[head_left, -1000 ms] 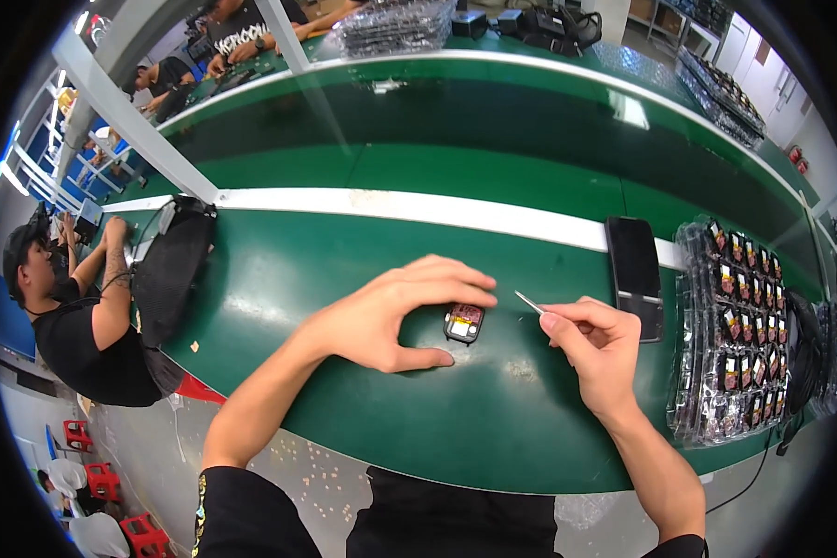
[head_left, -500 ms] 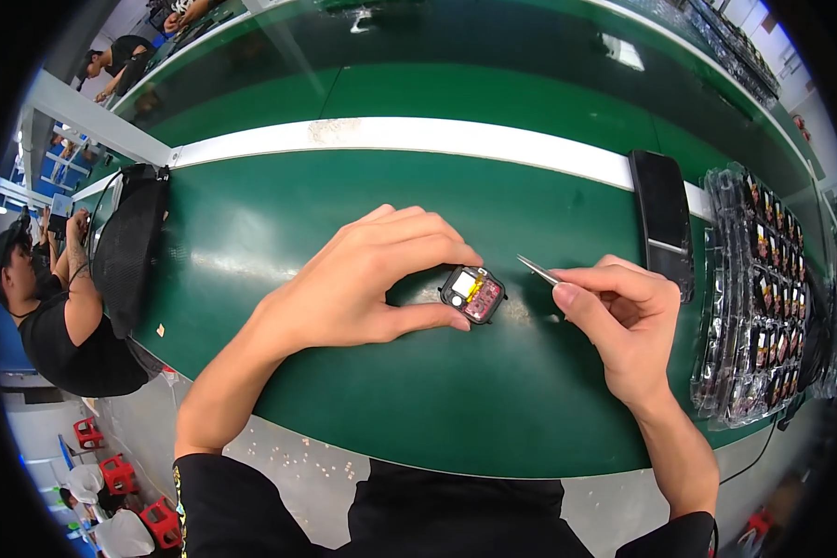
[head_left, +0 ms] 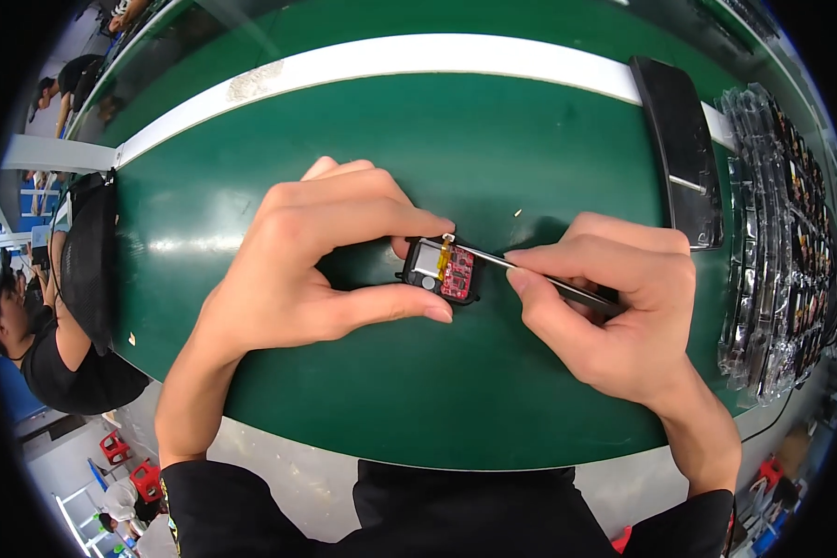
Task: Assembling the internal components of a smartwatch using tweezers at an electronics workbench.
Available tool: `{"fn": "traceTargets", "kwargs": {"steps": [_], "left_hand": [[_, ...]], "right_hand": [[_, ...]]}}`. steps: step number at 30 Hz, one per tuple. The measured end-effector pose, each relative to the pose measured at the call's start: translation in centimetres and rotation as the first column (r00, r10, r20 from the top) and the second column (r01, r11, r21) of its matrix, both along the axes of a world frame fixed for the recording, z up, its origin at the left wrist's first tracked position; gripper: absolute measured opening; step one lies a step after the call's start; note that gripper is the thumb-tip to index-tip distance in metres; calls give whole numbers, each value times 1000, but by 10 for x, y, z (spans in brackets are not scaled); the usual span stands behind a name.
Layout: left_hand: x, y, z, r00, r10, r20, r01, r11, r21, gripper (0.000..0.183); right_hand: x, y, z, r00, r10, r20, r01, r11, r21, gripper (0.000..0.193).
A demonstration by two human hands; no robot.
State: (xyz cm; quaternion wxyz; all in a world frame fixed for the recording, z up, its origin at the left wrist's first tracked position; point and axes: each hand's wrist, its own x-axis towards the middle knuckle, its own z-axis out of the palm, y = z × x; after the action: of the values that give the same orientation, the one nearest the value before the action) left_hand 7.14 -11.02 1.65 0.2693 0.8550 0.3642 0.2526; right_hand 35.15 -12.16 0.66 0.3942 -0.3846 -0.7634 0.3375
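Observation:
Between the thumb and fingers of my left hand (head_left: 321, 251) is a small black device housing (head_left: 420, 289), its inside facing up. A red circuit board (head_left: 458, 277), a silvery block (head_left: 428, 257) and a strip of yellow tape (head_left: 445, 257) show in it. My right hand (head_left: 614, 298) pinches a pair of metal tweezers (head_left: 553, 281). The tweezers' tip reaches the upper edge of the housing, beside the yellow tape and close to my left index finger. Whether the tip grips anything is too small to tell.
Clear plastic trays (head_left: 763, 251) filled with small dark parts are stacked at the right edge of the green table (head_left: 418, 391). A long black case (head_left: 684, 158) lies beside them. At the left stands a black mesh item (head_left: 88, 265), with a co-worker (head_left: 46, 335) beyond it.
My right hand has brought the tweezers leftward onto the housing, where they were apart from it before. The housing now appears turned slightly. The whole view has shifted.

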Motion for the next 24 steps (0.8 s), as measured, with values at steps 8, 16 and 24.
{"fn": "traceTargets", "kwargs": {"steps": [8, 16, 24], "left_hand": [[0, 1, 0, 1000, -2, -11, 2, 1000, 10, 65], [-2, 2, -1, 1000, -9, -23, 10, 1000, 29, 67], [1, -1, 0, 997, 71, -5, -71, 997, 6, 64]], "right_hand": [[-3, -3, 1, 998, 6, 69, -6, 1000, -4, 14], [-3, -1, 0, 998, 9, 59, -10, 1000, 17, 13], [-1, -4, -1, 998, -36, 56, 30, 994, 106, 19]]}}
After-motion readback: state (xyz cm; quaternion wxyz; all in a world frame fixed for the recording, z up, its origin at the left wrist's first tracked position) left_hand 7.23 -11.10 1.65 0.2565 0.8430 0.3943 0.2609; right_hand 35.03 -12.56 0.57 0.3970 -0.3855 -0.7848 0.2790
